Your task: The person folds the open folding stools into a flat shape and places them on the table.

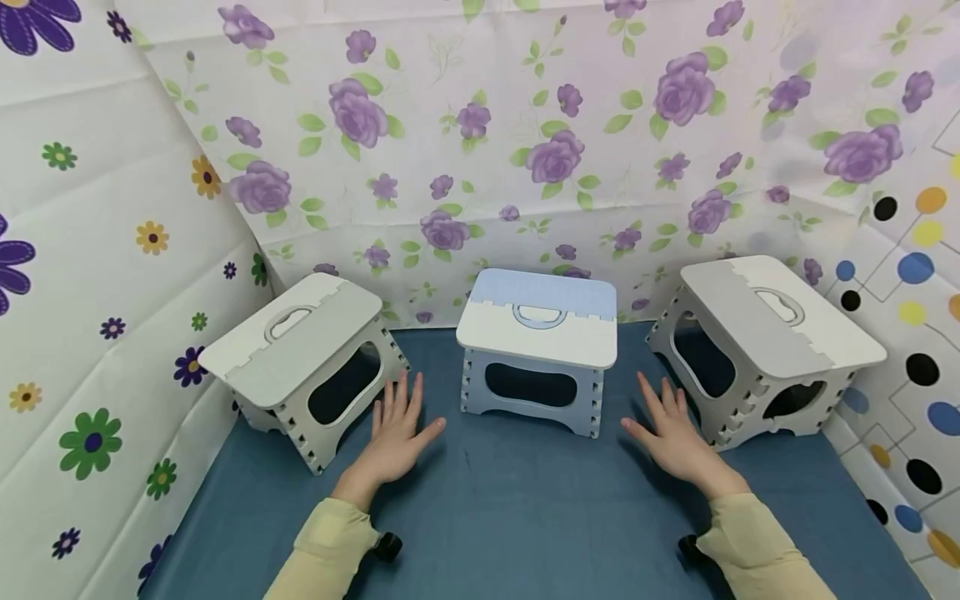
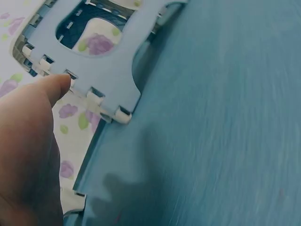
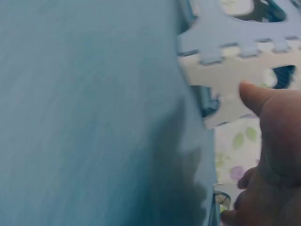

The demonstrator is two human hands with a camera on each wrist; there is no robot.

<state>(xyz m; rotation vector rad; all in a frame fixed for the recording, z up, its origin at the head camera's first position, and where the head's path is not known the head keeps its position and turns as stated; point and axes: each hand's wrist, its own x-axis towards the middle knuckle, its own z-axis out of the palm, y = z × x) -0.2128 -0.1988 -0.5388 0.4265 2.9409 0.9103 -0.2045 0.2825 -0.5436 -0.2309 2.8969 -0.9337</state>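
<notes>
Three folding step stools stand unfolded on a blue surface. The left stool (image 1: 300,342) has a grey and white top; the middle stool (image 1: 536,333) is blue and white; the right stool (image 1: 772,333) is grey and white again. My left hand (image 1: 393,442) is held with straight, spread fingers between the left and middle stools, nearest the left one. My right hand (image 1: 675,437), fingers spread too, hovers by the front left leg of the right stool. Neither hand holds anything. In the left wrist view the thumb (image 2: 59,87) overlaps the blue stool (image 2: 106,73).
White cloth with purple roses (image 1: 555,158) hangs behind the stools. Flower-print cloth (image 1: 90,358) covers the left side, and cloth with coloured dots (image 1: 915,367) the right. The blue tabletop (image 1: 525,517) stretches in front of the stools, with shadows of both hands on it.
</notes>
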